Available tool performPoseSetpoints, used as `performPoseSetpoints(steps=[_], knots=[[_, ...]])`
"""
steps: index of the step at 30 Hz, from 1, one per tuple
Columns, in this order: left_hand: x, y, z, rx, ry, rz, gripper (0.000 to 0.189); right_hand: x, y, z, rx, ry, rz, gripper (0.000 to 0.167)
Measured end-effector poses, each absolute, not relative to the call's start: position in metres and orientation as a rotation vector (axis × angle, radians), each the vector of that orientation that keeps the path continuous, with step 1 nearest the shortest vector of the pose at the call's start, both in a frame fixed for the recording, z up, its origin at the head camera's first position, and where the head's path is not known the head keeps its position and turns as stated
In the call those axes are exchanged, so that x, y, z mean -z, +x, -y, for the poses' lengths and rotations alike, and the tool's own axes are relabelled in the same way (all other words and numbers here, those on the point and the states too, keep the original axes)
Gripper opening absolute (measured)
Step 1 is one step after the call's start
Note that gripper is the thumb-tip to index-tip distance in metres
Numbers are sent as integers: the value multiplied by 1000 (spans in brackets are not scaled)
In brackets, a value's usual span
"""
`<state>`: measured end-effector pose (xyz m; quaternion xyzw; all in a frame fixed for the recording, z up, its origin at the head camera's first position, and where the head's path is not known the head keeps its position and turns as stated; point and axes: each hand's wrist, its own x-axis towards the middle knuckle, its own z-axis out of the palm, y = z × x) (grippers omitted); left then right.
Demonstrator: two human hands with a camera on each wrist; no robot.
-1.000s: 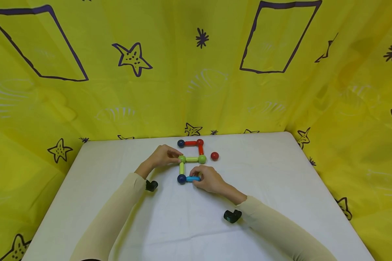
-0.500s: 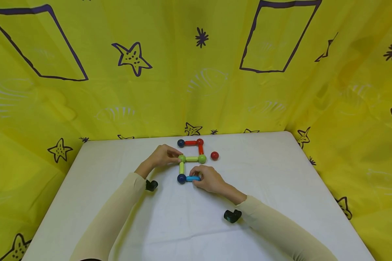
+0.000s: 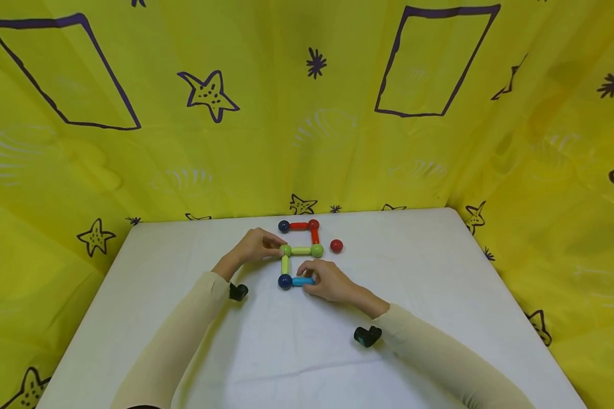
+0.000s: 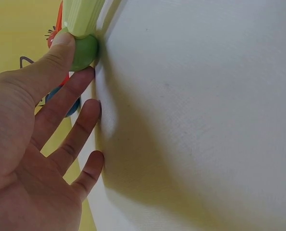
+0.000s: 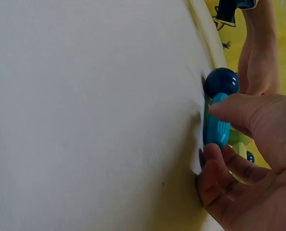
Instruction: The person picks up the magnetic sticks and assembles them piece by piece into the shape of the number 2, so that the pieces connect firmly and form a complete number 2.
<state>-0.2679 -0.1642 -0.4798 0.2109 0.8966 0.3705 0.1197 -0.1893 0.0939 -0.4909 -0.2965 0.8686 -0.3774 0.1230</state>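
A chain of balls and rods lies in an S-like bend on the white table. My left hand (image 3: 257, 245) pinches the green ball (image 4: 85, 52) at the chain's left corner between thumb and index finger; its other fingers are spread. My right hand (image 3: 330, 281) pinches the light blue rod (image 5: 218, 122), whose left end touches a dark blue ball (image 3: 285, 281). Between that ball and the held green one runs a yellow-green rod (image 3: 285, 264). Another yellow-green rod (image 3: 301, 250) leads to a second green ball (image 3: 317, 250).
Farther back, red rods (image 3: 299, 226) join a red ball (image 3: 314, 225) and another dark blue ball (image 3: 283, 226). A loose red ball (image 3: 336, 246) lies right of the chain. Yellow patterned cloth (image 3: 266, 153) walls the back and sides of the table (image 3: 307, 341).
Both hands keep their grips on the green ball and the light blue rod. The head view has shifted very slightly; the chain keeps its shape.
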Motion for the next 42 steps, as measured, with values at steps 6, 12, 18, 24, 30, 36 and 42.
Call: performPoseSetpoints(steps=[6,12,18,24,30,36,42], knots=[[481,-267,164,-1073,605,-2619,28,487,-190,-107,1130,-929,-2474,33],[482,-267,163,-1081,577,-2608,29,486,-190,-123,1125,-904,-2507,37],[482,-267,163,-1073,576,-2612,29,483,-190,-141,1150,-856,-2566,41],[481,-264,161,-1075,570,-2617,29,479,-188,-162,1192,-761,-2634,44],[480,-263,161,-1078,548,-2615,30,478,-187,-181,1195,-662,-2711,45],[481,-264,162,-1077,556,-2621,29,479,-189,-189,1195,-648,-2753,44],[481,-265,163,-1068,574,-2623,30,481,-193,-190,1217,-626,-2784,42]])
